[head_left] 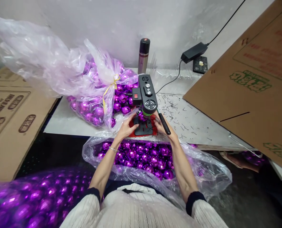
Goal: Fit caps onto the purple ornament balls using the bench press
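A small black benchtop press (148,93) with a lever stands on the white table, its base plate on a red mat (153,122). Beneath the press head sits a faceted purple bauble (142,116). My left hand (127,127) is at the left of the base, thumb and fingers apart around the mat's edge. Opposite it, my right hand (162,124) reaches in behind the black lever handle (164,123); its fingers look spread but are partly hidden. An open clear bag of purple baubles (141,157) lies below my forearms.
A tied bag of purple baubles (91,109) is at the left, with a spray can (144,56) behind. Thin dark wire pieces (179,120) are scattered at the right. Cardboard boxes (10,117) flank both sides. A power adapter (194,52) hangs by the wall.
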The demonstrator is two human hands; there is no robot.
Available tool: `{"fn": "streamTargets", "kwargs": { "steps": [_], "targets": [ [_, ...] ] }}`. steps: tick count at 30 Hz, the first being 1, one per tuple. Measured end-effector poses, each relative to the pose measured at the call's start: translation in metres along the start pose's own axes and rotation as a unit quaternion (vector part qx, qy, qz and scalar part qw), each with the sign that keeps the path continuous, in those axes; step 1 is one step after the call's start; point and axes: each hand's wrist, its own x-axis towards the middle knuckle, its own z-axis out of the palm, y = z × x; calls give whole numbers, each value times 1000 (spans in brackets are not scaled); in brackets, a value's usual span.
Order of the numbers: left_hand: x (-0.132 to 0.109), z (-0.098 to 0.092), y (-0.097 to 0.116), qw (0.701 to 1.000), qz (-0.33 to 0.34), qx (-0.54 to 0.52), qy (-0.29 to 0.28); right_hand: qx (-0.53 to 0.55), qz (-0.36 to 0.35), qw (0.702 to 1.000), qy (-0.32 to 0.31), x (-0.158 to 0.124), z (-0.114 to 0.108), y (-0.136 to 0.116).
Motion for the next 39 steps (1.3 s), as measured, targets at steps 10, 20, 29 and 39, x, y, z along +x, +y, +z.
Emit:
{"fn": "streamTargets", "kwargs": {
  "steps": [10, 20, 29, 39],
  "targets": [
    [34, 13, -4, 997, 39, 36, -55, 4, -23, 1000, 9, 6, 30, 13],
    [-13, -6, 10, 1000, -10, 5, 20, 50, 123, 988, 82, -28, 20, 7],
    [4, -12, 52, 991, 90, 92, 35, 63, 127, 982, 121, -40, 41, 16],
    [5, -13, 46, 986, 106, 127, 22, 57, 125, 982, 127, -43, 46, 22]
  ]
}}
